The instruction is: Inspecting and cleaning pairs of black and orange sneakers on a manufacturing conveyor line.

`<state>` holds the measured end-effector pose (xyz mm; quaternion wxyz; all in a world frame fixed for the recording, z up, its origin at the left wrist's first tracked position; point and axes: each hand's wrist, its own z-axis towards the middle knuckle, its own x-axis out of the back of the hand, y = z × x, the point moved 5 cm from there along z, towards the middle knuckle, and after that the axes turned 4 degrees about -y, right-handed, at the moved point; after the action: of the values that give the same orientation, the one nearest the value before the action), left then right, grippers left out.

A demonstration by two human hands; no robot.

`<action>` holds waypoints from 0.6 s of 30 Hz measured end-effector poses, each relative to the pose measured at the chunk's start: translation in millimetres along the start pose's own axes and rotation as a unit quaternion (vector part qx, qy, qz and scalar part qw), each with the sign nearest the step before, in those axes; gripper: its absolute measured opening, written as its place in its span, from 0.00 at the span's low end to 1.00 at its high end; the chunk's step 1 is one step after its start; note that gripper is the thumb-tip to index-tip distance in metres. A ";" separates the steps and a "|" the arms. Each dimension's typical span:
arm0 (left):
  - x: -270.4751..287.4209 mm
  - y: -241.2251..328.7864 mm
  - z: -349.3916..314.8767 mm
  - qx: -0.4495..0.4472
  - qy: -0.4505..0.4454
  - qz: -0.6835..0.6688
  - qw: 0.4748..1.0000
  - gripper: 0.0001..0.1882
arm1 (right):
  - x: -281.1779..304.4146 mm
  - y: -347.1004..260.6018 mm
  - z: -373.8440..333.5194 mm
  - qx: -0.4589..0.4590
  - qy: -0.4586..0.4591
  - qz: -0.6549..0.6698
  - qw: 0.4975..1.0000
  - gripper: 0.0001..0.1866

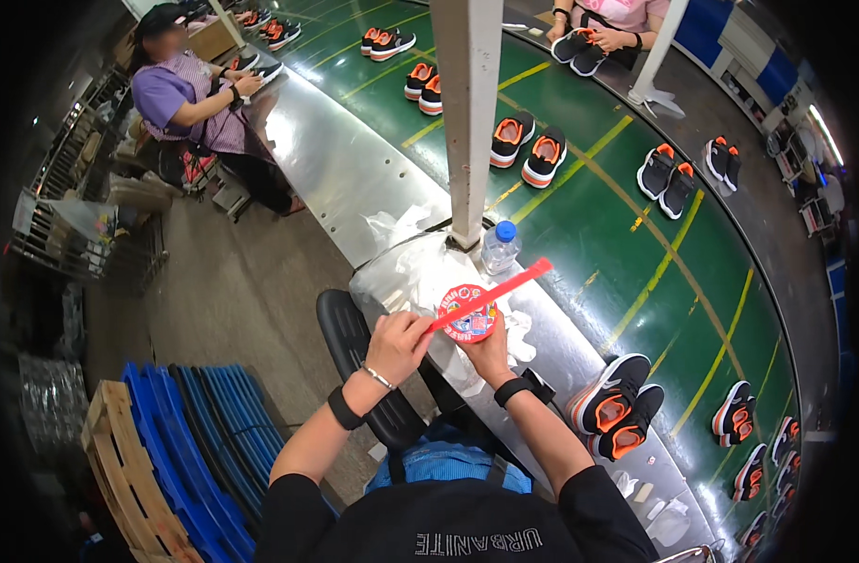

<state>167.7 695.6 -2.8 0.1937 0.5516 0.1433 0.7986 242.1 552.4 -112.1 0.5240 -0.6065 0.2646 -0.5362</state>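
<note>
Both of my hands are raised over the near side of the metal bench. My left hand (398,348) pinches the lower end of a long, wide red straw (523,280), which slants up to the right across the top of a cup. My right hand (490,358) is wrapped round that cup (469,328), which has a red, white and blue printed flat lid. A crumpled white plastic bag (406,267) lies on the bench just beyond my hands. A clear bottle with a blue cap (502,246) stands behind the cup.
A pale post (472,113) rises beyond the bottle. Black and orange shoes (621,399) sit at my right, with more pairs along the green conveyor (627,281). Co-workers (190,103) handle shoes at far left and top right. Blue pallets (167,450) stand lower left.
</note>
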 end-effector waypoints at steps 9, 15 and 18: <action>-4.2 7.0 25.0 -0.021 -0.063 0.108 0.992 0.14 | 25.7 2.5 -29.5 -0.017 -0.014 -0.059 0.998 0.45; -15.0 5.3 28.7 -0.027 -0.084 0.129 0.988 0.19 | 75.5 0.0 -90.8 -0.057 0.006 0.008 0.998 0.34; -5.4 13.7 27.5 -0.027 -0.079 0.131 0.988 0.24 | 96.8 -6.1 -130.7 -0.094 -0.069 0.034 0.993 0.29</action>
<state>193.1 681.5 8.5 0.1129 0.6216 0.0323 0.7745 146.9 422.9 -86.6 0.4995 -0.6792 0.2972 -0.4482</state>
